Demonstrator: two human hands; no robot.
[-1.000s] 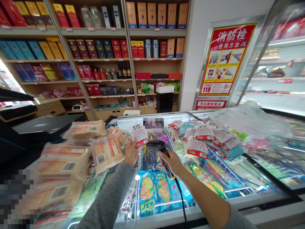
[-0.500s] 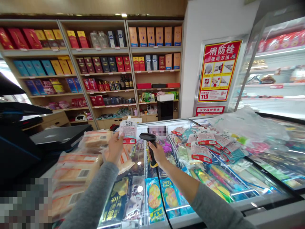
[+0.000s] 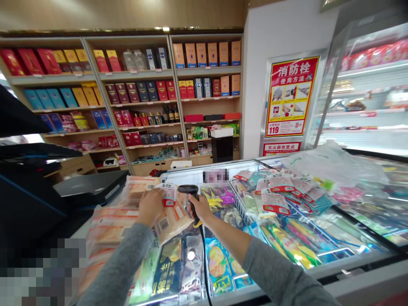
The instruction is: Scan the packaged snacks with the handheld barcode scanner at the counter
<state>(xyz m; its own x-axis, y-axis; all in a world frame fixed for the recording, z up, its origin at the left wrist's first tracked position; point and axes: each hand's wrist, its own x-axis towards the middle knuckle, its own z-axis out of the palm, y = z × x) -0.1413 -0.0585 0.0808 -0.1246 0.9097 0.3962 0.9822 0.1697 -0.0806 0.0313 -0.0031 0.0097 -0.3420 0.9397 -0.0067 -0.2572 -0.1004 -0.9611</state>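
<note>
My left hand [image 3: 149, 207] holds a small white packet with a red band [image 3: 168, 193], low over the pile of clear orange-tinted packs [image 3: 124, 216] at the left of the freezer lid. My right hand [image 3: 199, 207] grips a black barcode scanner [image 3: 188, 190] by its handle. The scanner's head points left at the packet, a few centimetres from it. A black cable [image 3: 204, 263] runs down from the scanner over the glass. Both grey sleeves reach in from the bottom edge.
A glass-topped chest freezer [image 3: 344, 263] full of colourful frozen packs spans the front. More red-and-white packets [image 3: 277, 193] and a plastic bag [image 3: 331, 163] lie on its right side. A black till screen [image 3: 28, 187] stands at left. Shelves of boxed bottles [image 3: 153, 85] line the far wall.
My left hand has lowered the packet from upright in the air down onto the pile of packs. The scanner hand has followed, moving slightly left and down. The camera has tilted up a little.
</note>
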